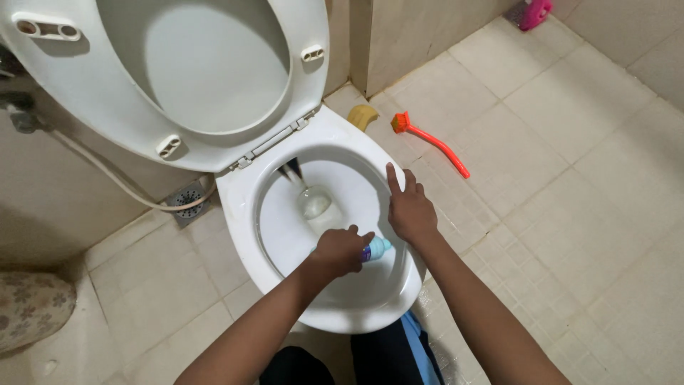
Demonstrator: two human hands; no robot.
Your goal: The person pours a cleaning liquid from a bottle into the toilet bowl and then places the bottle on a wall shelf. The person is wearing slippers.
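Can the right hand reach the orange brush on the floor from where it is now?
Probably yes: the right hand rests on the toilet rim, and bare tiles lie between it and the orange brush.

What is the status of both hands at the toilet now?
Left hand grips small light-blue plastic bottle over white ceramic toilet bowl. Right hand rests on rim. Nothing blocking.

small light-blue bottle (pixel 377 249) tipped sideways over the white toilet bowl (pixel 370 303).

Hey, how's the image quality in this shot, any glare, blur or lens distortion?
Head view: sharp focus with soft, even light; mild sheen on the toilet bowl rim and raised seat, faint shadows; wide-angle bending at the edges; left hand and right hand crisp, no motion blur.
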